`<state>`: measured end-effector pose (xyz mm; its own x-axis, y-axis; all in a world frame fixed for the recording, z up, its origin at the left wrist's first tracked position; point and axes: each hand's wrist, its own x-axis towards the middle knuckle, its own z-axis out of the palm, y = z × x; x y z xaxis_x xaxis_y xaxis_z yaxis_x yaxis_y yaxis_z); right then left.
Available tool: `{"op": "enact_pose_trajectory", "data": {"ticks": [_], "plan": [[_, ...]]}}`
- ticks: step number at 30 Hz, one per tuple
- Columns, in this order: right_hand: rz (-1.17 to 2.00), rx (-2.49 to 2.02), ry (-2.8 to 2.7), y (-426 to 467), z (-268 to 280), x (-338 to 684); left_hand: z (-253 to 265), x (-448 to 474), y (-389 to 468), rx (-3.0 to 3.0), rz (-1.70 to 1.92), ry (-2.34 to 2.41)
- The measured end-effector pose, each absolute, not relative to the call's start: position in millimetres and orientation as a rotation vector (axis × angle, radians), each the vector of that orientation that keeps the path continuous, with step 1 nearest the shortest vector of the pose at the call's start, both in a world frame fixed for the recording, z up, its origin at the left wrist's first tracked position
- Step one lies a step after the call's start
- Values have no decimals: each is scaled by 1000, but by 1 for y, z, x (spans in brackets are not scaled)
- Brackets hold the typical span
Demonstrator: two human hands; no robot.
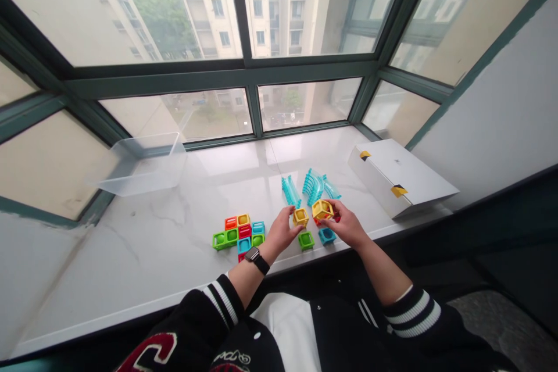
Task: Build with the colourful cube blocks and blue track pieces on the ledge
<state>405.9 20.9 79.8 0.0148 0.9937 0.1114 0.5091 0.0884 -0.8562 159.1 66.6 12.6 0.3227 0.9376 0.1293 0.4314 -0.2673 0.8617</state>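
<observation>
My left hand (282,231) grips a yellow cube block (300,217) between thumb and fingers. Just to its right, my right hand (347,224) holds another yellow cube block (322,209), slightly raised and tilted. A red piece, partly hidden, shows below and behind the right-hand block. In front of the hands sit a green cube block (306,240) and a blue cube block (326,236). Left of my left wrist lies a cluster of cube blocks in red, yellow, green, orange and blue, including a green block (219,239); my left forearm and watch partly cover it.
Clear turquoise track pieces (313,186) lie behind my hands. A transparent plastic bin (148,165) stands at the left by the window. At the right is a white box (403,174) with yellow-black tape tabs. The white marble-look ledge (165,250) ends at a front edge near my body.
</observation>
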Motion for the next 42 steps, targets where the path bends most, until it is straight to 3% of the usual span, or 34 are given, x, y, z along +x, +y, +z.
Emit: {"op": "enact_pose_trajectory", "data": {"ticks": [15,42], "plan": [[446,-1549,-2091,58,59,378,2,157,72,1808,875,1180],[404,-1531,-2265,71,52,378,8,157,67,1865,911,1154]]}}
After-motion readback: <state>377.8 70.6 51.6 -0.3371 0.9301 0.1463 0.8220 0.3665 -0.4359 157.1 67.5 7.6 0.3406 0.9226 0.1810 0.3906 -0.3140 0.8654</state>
